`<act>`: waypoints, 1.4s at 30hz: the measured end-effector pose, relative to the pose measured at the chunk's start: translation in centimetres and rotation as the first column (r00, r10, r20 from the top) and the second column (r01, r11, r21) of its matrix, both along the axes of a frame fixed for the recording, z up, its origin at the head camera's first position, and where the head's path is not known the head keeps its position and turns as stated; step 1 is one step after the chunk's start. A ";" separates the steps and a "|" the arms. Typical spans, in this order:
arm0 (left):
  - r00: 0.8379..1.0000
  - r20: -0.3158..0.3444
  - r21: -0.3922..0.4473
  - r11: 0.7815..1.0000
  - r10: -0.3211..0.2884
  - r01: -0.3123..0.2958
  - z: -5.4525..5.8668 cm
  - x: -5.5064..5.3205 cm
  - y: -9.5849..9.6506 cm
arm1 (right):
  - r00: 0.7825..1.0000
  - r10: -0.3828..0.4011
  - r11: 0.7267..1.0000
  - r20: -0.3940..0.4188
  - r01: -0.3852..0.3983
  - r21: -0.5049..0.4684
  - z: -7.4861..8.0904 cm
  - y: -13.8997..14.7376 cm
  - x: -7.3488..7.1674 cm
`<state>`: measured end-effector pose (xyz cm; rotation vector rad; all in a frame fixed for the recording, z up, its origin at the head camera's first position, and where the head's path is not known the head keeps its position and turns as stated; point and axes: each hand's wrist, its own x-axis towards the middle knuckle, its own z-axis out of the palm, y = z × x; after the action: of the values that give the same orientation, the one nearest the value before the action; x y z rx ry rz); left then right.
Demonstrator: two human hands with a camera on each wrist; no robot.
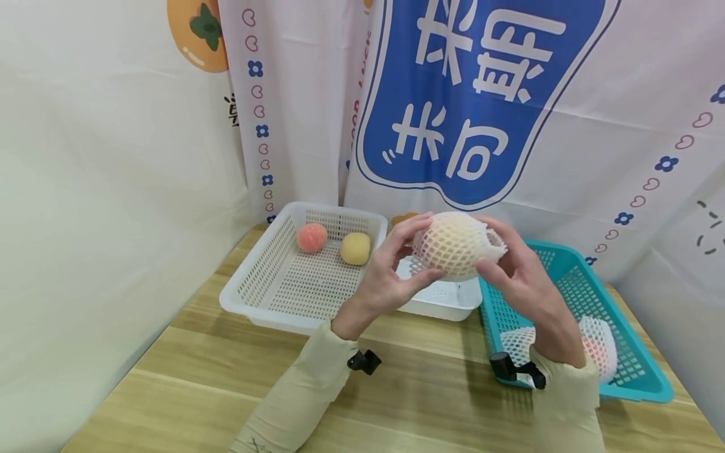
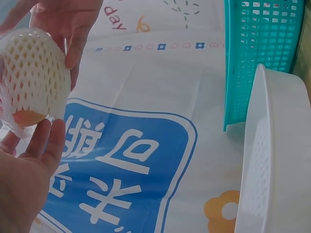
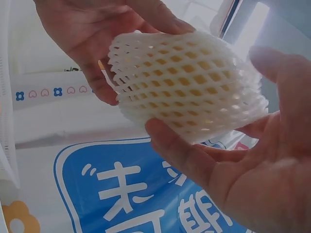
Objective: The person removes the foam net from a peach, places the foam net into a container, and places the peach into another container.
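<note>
A round yellow fruit (image 3: 192, 77) in a white foam net (image 1: 453, 244) is held up between both hands, above the table. My left hand (image 1: 387, 270) grips its left end, thumb below and fingers over the top. At the other end, my right hand (image 1: 527, 286) pinches the net near its loose, open rim. In the left wrist view a strip of bare yellow-orange skin shows at the net's edge, close to the left fingertips (image 2: 43, 133). The right wrist view shows the fruit's yellow through the mesh, with fingers of both hands around it.
A white basket (image 1: 257, 313) at the left holds a pink-red fruit (image 1: 312, 238) and a yellow fruit (image 1: 355, 248). Behind the hands stands a smaller white basket (image 1: 438, 309). The teal basket (image 1: 651, 384) at the right contains net-wrapped fruit (image 1: 597, 346). A printed cloth hangs behind.
</note>
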<state>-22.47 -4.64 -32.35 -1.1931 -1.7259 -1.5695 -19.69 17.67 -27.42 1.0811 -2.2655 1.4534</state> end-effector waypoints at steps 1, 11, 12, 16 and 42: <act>1.000 -0.012 -0.006 1.000 0.006 -0.006 0.0 0.0 0.0 | 1.000 0.000 1.000 0.013 0.000 -0.007 -0.1 -0.1 0.0; 0.990 -0.130 -0.058 0.996 0.063 -0.070 0.3 0.4 -0.2 | 0.984 -0.165 0.986 0.065 0.165 0.017 -0.1 -1.2 0.5; 0.989 -0.135 -0.060 0.995 0.067 -0.076 0.3 0.4 -0.2 | 0.983 -0.170 0.985 0.069 0.169 0.022 -0.1 -1.1 0.5; 0.987 -0.145 -0.067 0.994 0.070 -0.080 0.1 0.2 -0.1 | 0.985 -0.164 0.986 0.060 0.161 0.039 -0.1 -1.0 0.6; 0.996 -0.091 -0.092 0.996 0.000 -0.008 0.2 0.7 0.3 | 0.992 -0.033 0.930 -0.124 -0.014 -0.366 -1.9 -2.0 0.6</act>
<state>-21.76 -4.35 -32.19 -1.2853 -1.7572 -1.4238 -19.14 15.67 -29.31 1.0088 -1.8112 1.6653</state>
